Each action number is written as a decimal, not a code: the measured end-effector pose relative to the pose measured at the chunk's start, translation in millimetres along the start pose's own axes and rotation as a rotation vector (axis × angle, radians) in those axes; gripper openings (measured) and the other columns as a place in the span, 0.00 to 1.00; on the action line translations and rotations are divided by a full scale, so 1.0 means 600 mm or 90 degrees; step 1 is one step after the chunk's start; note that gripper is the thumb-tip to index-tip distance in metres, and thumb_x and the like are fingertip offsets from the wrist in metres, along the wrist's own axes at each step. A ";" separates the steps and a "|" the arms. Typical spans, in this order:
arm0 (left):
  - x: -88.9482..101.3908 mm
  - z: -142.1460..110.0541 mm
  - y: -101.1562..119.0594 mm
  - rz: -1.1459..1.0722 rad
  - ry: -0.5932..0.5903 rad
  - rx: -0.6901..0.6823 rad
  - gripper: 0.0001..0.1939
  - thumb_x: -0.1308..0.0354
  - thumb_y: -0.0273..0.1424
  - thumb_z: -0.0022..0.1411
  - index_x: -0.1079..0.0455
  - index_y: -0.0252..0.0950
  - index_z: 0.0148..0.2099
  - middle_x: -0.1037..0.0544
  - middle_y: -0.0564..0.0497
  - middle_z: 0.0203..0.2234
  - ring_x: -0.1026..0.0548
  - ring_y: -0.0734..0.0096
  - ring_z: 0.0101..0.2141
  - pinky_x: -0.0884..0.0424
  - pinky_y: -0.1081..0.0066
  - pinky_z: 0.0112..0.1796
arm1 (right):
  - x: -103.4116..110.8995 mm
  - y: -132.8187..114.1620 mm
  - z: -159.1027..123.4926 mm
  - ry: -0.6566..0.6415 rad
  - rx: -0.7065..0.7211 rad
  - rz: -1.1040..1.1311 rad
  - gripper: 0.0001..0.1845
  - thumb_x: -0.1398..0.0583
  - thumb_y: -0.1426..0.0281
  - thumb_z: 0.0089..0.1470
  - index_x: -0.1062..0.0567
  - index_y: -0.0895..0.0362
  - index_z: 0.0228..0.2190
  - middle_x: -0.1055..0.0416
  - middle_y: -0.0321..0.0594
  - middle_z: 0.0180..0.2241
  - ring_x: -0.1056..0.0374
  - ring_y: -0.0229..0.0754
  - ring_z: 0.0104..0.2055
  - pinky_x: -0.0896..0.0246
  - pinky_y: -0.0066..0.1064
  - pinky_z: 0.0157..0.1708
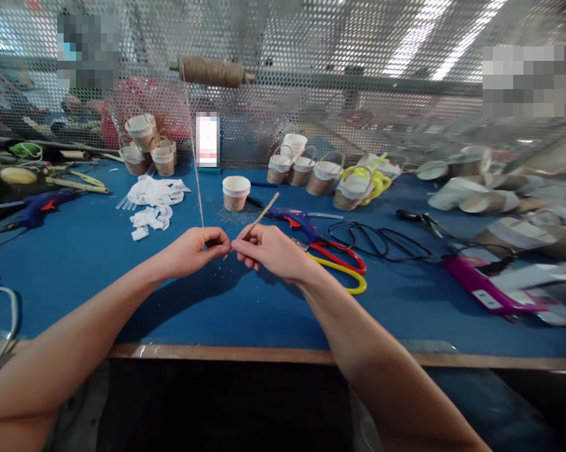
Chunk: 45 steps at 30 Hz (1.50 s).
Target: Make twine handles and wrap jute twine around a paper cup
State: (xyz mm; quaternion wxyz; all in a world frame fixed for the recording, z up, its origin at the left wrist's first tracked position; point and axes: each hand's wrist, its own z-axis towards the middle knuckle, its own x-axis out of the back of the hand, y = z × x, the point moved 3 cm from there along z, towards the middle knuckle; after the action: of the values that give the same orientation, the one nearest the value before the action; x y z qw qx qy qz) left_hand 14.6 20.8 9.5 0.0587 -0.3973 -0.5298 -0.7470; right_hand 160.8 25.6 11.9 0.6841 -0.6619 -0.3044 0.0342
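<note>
My right hand [264, 248] is closed round a thin tan stick [266, 207], which slants up to the right out of its fingers. Fingertips of my left hand [201, 249] are pinched together at the stick's lower end, nearly touching the right hand; I cannot make out exactly what they grip. A strand of twine [196, 169] drops from a spool [212, 71] and passes behind my left hand. Just beyond both hands stands a small twine-wrapped paper cup [236, 193] with a white rim, without a handle. Scissors [339, 267] with red and yellow handles lie beside my right wrist.
A blue glue gun [297, 221] lies right of the hands, with a black cable. White lace strips [154, 193] lie left. Several handled cups [324, 176] stand at the back by a perforated metal screen [311, 37]. A purple power strip [490, 285] sits right; a phone [208, 139] stands upright.
</note>
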 end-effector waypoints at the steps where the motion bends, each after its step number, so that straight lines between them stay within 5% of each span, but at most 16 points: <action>1: 0.001 0.000 0.000 0.004 -0.002 -0.007 0.08 0.52 0.31 0.58 0.35 0.33 0.32 0.29 0.53 0.26 0.35 0.75 0.28 0.39 0.72 0.31 | 0.001 -0.001 0.000 -0.004 0.004 0.005 0.06 0.44 0.71 0.51 0.33 0.61 0.25 0.34 0.35 0.21 0.39 0.28 0.19 0.43 0.21 0.17; 16: 0.002 0.000 0.000 -0.077 -0.033 0.003 0.09 0.51 0.33 0.58 0.35 0.32 0.32 0.30 0.53 0.26 0.35 0.76 0.27 0.38 0.73 0.32 | 0.000 -0.006 -0.001 -0.037 0.016 0.060 0.04 0.44 0.74 0.49 0.33 0.60 0.24 0.34 0.33 0.20 0.40 0.28 0.19 0.42 0.22 0.18; 23: 0.000 0.000 -0.001 -0.017 0.009 0.019 0.09 0.52 0.34 0.58 0.35 0.33 0.32 0.31 0.54 0.24 0.36 0.75 0.26 0.39 0.73 0.29 | 0.000 0.004 0.001 0.019 -0.014 0.017 0.06 0.43 0.70 0.51 0.34 0.60 0.26 0.35 0.33 0.20 0.40 0.28 0.19 0.45 0.20 0.16; 40: 0.001 0.001 -0.003 -0.037 -0.033 0.005 0.08 0.52 0.32 0.58 0.36 0.34 0.32 0.31 0.54 0.24 0.37 0.76 0.26 0.39 0.73 0.30 | 0.002 -0.002 -0.001 -0.057 0.015 0.035 0.04 0.43 0.72 0.49 0.32 0.60 0.24 0.34 0.33 0.20 0.40 0.29 0.19 0.42 0.22 0.19; 45: -0.003 0.000 -0.004 -0.016 -0.015 0.019 0.09 0.52 0.33 0.58 0.36 0.33 0.32 0.32 0.54 0.23 0.38 0.76 0.25 0.39 0.73 0.28 | 0.000 0.000 0.000 -0.022 0.001 0.013 0.06 0.44 0.70 0.51 0.33 0.60 0.25 0.34 0.34 0.20 0.40 0.29 0.19 0.42 0.21 0.18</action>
State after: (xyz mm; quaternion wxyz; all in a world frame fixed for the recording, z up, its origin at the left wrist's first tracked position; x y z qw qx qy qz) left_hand 14.5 21.0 6.8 0.0494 -0.3983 -0.5465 -0.7350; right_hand 160.7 25.7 11.8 0.6787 -0.6639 -0.3094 0.0531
